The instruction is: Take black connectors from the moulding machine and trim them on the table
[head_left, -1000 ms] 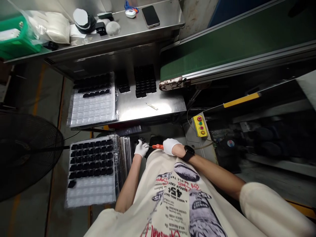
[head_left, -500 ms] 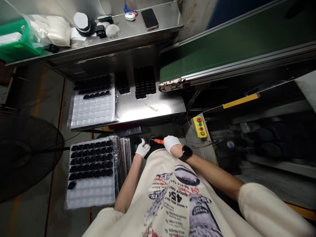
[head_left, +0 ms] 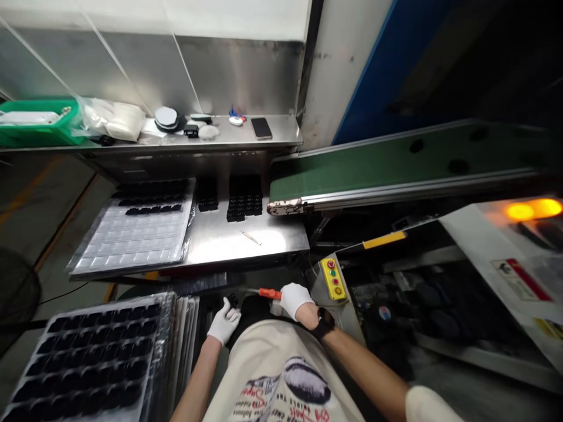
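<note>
Both hands wear white gloves, close to my lap. My left hand (head_left: 224, 322) holds a small black part (head_left: 233, 300) at its fingertips. My right hand (head_left: 295, 299) is wrapped round an orange-handled tool (head_left: 270, 293), whose thin tip points left toward the black part without touching it. Left of my left hand, a tray (head_left: 94, 351) carries rows of black parts. On the metal table (head_left: 220, 240) are another tray (head_left: 136, 237), partly filled, two groups of black parts (head_left: 244, 204) and a thin strip (head_left: 251, 237).
A green conveyor (head_left: 352, 170) with dark round pieces runs to the right. A yellow button box (head_left: 333, 278) stands right of my right hand. The shelf (head_left: 285, 132) holds a phone (head_left: 261, 128) and a green bin (head_left: 39, 132). An orange light (head_left: 532, 209) glows at right.
The view has tilted up, showing more conveyor and the orange light. My left hand is a little farther from the tool, still with the black part; my right hand keeps the tool.
</note>
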`<action>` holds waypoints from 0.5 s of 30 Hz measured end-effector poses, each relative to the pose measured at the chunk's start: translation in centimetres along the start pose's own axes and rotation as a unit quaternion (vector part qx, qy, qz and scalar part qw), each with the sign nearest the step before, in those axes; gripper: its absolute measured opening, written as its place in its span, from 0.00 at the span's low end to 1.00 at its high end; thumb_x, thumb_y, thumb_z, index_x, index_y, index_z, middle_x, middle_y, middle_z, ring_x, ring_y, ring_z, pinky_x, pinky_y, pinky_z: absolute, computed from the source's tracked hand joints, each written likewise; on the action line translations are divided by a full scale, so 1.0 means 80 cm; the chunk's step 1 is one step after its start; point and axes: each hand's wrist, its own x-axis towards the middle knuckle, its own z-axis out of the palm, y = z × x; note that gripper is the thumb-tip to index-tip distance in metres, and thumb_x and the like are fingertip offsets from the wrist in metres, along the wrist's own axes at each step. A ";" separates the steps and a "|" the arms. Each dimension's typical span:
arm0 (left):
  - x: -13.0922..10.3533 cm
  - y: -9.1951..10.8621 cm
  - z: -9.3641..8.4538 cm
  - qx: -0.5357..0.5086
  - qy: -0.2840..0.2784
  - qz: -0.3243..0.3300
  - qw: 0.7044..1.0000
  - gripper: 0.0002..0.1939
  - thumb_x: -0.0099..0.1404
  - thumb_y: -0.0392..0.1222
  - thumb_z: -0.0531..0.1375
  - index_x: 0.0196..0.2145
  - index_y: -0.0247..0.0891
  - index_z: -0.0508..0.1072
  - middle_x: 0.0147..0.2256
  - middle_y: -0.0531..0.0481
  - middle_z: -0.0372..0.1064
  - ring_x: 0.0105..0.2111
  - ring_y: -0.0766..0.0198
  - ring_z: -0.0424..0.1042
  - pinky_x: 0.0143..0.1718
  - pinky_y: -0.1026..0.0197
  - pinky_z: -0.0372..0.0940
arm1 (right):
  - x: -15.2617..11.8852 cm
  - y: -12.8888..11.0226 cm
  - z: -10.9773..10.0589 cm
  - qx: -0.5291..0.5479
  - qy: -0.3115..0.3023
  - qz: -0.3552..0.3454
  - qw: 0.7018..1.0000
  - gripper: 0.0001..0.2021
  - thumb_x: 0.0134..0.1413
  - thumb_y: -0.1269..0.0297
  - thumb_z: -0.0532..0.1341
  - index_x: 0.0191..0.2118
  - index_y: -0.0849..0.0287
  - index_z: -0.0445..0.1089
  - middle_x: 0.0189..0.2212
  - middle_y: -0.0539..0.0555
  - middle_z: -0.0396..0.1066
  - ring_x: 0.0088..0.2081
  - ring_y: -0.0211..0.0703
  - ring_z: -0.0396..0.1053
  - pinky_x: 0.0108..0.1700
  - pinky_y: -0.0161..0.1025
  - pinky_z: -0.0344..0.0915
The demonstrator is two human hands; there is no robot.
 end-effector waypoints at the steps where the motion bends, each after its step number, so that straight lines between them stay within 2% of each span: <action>1: -0.002 -0.001 0.007 -0.016 -0.009 -0.001 1.000 0.25 0.83 0.43 0.58 0.25 0.40 0.60 0.23 0.60 0.41 0.16 0.71 0.47 0.18 0.68 0.53 | 0.008 0.013 -0.018 0.015 0.021 0.000 1.000 0.19 0.68 0.50 0.69 0.53 0.60 0.85 0.49 0.67 0.85 0.50 0.59 0.85 0.47 0.39 0.76; 3: -0.009 0.000 0.020 -0.051 -0.027 0.005 0.998 0.24 0.83 0.41 0.57 0.26 0.40 0.61 0.24 0.59 0.43 0.16 0.72 0.50 0.19 0.68 0.54 | 0.029 0.039 -0.064 0.045 0.077 -0.011 0.996 0.19 0.78 0.54 0.60 0.62 0.56 0.81 0.49 0.60 0.86 0.49 0.48 0.85 0.47 0.32 0.73; 4: -0.013 0.001 0.026 -0.069 -0.035 0.011 0.997 0.22 0.83 0.40 0.57 0.27 0.39 0.64 0.25 0.58 0.44 0.17 0.73 0.51 0.19 0.69 0.55 | 0.042 0.051 -0.090 0.058 0.109 -0.015 0.992 0.22 0.81 0.57 0.55 0.69 0.56 0.75 0.53 0.59 0.85 0.50 0.44 0.84 0.47 0.29 0.72; 6: -0.024 0.005 0.039 -0.106 -0.051 0.024 0.993 0.18 0.83 0.36 0.56 0.30 0.40 0.68 0.26 0.58 0.45 0.18 0.73 0.53 0.20 0.70 0.55 | 0.073 0.067 -0.141 0.076 0.166 -0.012 0.983 0.27 0.84 0.63 0.45 0.79 0.59 0.59 0.61 0.62 0.80 0.53 0.39 0.82 0.48 0.27 0.71; 7: -0.029 0.008 0.045 -0.122 -0.061 0.027 0.990 0.17 0.83 0.35 0.55 0.32 0.40 0.70 0.26 0.58 0.46 0.18 0.73 0.54 0.20 0.71 0.55 | 0.089 0.071 -0.164 0.083 0.184 -0.009 0.979 0.28 0.84 0.66 0.42 0.81 0.62 0.54 0.64 0.65 0.78 0.53 0.37 0.81 0.47 0.26 0.71; 8: -0.035 0.011 0.052 -0.137 -0.073 0.029 0.987 0.17 0.83 0.34 0.54 0.33 0.41 0.71 0.27 0.57 0.48 0.19 0.73 0.55 0.21 0.71 0.56 | 0.105 0.073 -0.184 0.088 0.195 -0.005 0.977 0.28 0.84 0.67 0.40 0.80 0.65 0.53 0.65 0.67 0.76 0.53 0.36 0.81 0.47 0.26 0.71; 9: -0.041 0.015 0.060 -0.150 -0.085 0.030 0.985 0.17 0.83 0.34 0.53 0.34 0.41 0.72 0.27 0.56 0.50 0.19 0.73 0.56 0.21 0.71 0.56 | 0.119 0.073 -0.199 0.092 0.199 0.000 0.976 0.27 0.84 0.68 0.41 0.79 0.67 0.55 0.63 0.68 0.77 0.51 0.36 0.82 0.46 0.26 0.72; 11: -0.057 0.025 0.076 -0.172 -0.111 0.029 0.978 0.18 0.84 0.34 0.51 0.36 0.41 0.73 0.29 0.53 0.57 0.21 0.73 0.59 0.22 0.70 0.58 | 0.142 0.072 -0.217 0.093 0.195 0.010 0.976 0.22 0.84 0.65 0.49 0.71 0.67 0.66 0.57 0.65 0.81 0.45 0.38 0.83 0.45 0.31 0.75; 13: -0.077 0.036 0.097 -0.201 -0.151 0.024 0.968 0.16 0.84 0.33 0.51 0.39 0.41 0.74 0.34 0.50 0.64 0.24 0.72 0.62 0.23 0.70 0.60 | 0.156 0.071 -0.220 0.084 0.182 0.014 0.980 0.16 0.81 0.61 0.59 0.63 0.65 0.74 0.50 0.59 0.82 0.40 0.40 0.82 0.44 0.37 0.79; 15: -0.104 0.048 0.120 -0.232 -0.199 0.026 0.952 0.15 0.82 0.29 0.51 0.40 0.40 0.74 0.37 0.48 0.66 0.26 0.71 0.64 0.25 0.69 0.62 | 0.163 0.070 -0.214 0.065 0.168 0.012 0.984 0.14 0.77 0.61 0.64 0.58 0.64 0.77 0.47 0.56 0.83 0.39 0.41 0.82 0.45 0.40 0.80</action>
